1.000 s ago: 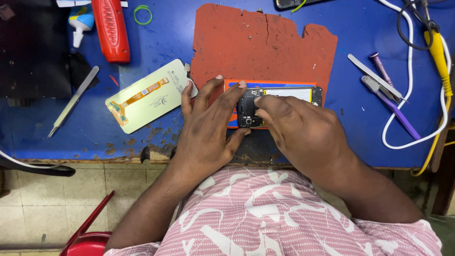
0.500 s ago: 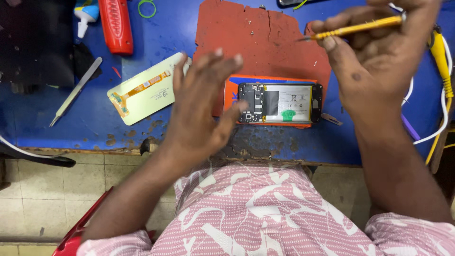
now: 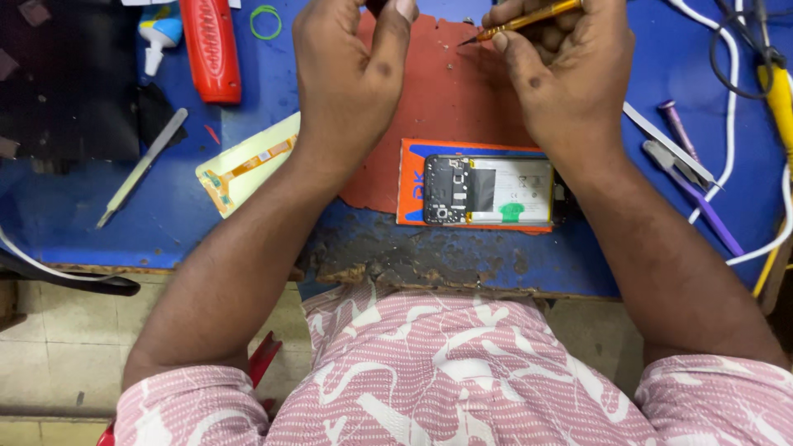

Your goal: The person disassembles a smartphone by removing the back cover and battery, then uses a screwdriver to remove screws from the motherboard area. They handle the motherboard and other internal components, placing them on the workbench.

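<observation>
Your right hand [image 3: 570, 70] is closed around a yellow screwdriver [image 3: 529, 18], and its tip points toward your left hand [image 3: 351, 66], whose fingers pinch something too small to tell. The two hands are close but not touching. The opened phone [image 3: 489, 192] lies below them, nearer to you, untouched. It seems you are preparing the tool; next you must bring the tip down carefully.
</observation>
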